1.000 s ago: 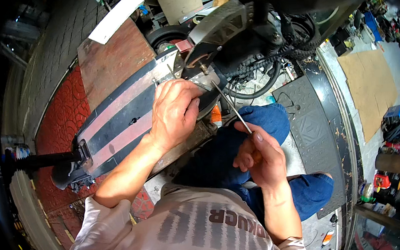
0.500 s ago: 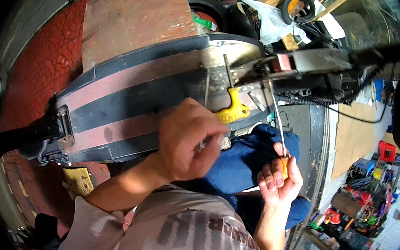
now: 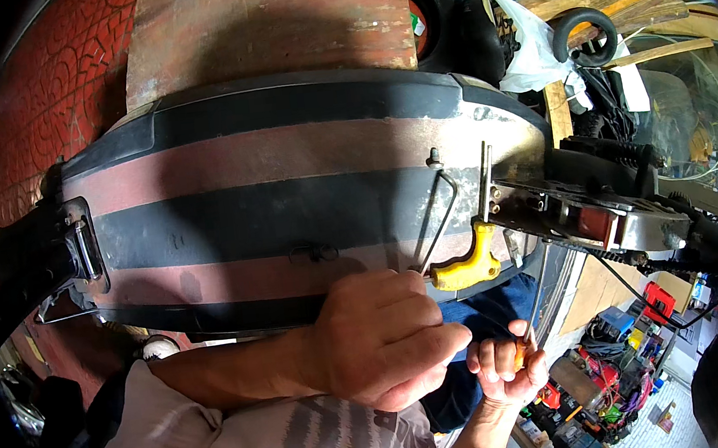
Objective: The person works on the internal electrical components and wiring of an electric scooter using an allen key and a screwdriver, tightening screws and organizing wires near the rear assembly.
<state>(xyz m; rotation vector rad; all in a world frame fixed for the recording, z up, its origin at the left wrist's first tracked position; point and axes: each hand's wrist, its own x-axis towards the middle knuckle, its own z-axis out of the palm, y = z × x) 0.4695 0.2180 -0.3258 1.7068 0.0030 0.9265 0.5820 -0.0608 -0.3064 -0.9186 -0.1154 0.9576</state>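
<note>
A scooter deck (image 3: 254, 222) with dark and faded pink stripes lies across the view. My left hand (image 3: 392, 334) is closed at its near edge; what it holds, if anything, is hidden. To its right, my right hand (image 3: 507, 366) grips the orange handle of a screwdriver (image 3: 541, 290), its long shaft pointing up toward the folding joint (image 3: 586, 216). On the deck's right end rest a yellow-handled driver (image 3: 472, 263), a bent hex key (image 3: 444, 215) and a small bolt (image 3: 434, 158). A thin dark ring-shaped piece (image 3: 314, 253) lies nearer the middle.
A worn wooden board (image 3: 268, 28) lies beyond the deck, beside red patterned paving (image 3: 56, 90). Far right are planks (image 3: 607, 1), a small tyre (image 3: 584, 36) and a plastic bag (image 3: 529, 49). A cluttered heap of tools (image 3: 607, 373) sits at lower right.
The view has shifted closer over the deck. My left fist has turned so its back faces up, hiding the metal glint seen in it before. My right hand still holds the screwdriver.
</note>
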